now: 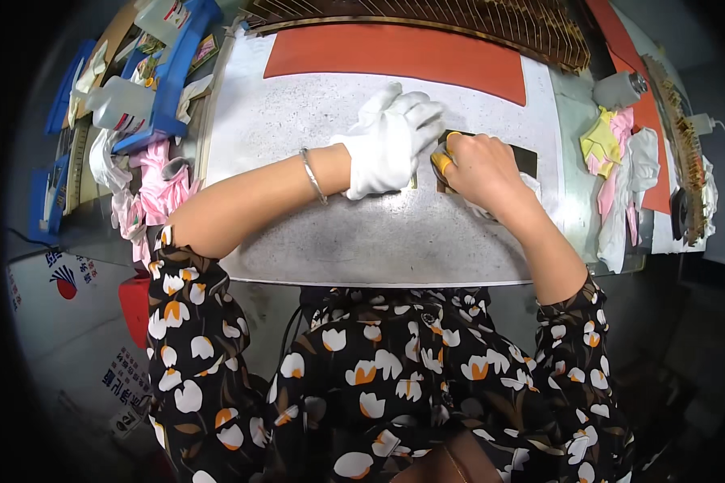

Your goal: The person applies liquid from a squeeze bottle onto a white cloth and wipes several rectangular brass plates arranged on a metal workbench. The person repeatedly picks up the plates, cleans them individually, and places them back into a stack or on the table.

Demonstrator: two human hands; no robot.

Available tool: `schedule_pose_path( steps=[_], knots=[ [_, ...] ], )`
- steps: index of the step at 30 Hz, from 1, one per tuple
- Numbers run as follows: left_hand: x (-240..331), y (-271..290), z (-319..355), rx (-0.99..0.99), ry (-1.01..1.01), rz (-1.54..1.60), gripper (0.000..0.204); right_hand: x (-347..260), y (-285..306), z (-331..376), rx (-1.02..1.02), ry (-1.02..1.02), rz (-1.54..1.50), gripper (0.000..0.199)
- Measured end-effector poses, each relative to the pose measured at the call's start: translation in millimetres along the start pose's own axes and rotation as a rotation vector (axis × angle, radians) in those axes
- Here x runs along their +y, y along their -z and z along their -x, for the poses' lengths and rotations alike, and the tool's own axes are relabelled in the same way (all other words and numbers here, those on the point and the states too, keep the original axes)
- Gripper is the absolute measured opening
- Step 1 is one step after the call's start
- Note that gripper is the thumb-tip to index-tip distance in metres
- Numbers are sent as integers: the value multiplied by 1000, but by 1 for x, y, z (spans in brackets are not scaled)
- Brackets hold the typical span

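Observation:
My left hand (383,149), in a white glove, lies palm down on the worktable with its fingers stretched toward the upper right. A sliver of something dark and greenish shows under its lower edge; the rest is covered. To its right, my bare right hand (485,171) is curled over a dark flat plate (525,161), with yellow finger cots (441,163) on its fingertips. White cloth (530,183) shows beside and below this hand. Whatever its fingers grip is hidden beneath them.
A red-orange mat (395,60) lies beyond my hands, with a slotted rack (427,20) behind it. On the left are a blue tray (173,80), a translucent bottle (121,106) and pink gloves (163,181). Yellow gloves (600,143) and a grey bottle (618,90) lie right.

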State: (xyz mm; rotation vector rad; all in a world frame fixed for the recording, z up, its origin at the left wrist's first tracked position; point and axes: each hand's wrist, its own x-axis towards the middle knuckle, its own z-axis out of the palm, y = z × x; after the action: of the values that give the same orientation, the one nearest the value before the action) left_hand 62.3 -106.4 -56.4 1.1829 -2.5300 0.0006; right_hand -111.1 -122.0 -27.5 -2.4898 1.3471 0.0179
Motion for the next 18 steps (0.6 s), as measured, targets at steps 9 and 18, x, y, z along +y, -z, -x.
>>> schedule_pose_path(
  steps=[9,18],
  knots=[
    [3,3,3,-72,11,-48,47,-11,-9,24,-51,-2,-2,24],
    [7,18,41,-21,310,96,85,-9,-18,99,-13,48,-175,23]
  ],
)
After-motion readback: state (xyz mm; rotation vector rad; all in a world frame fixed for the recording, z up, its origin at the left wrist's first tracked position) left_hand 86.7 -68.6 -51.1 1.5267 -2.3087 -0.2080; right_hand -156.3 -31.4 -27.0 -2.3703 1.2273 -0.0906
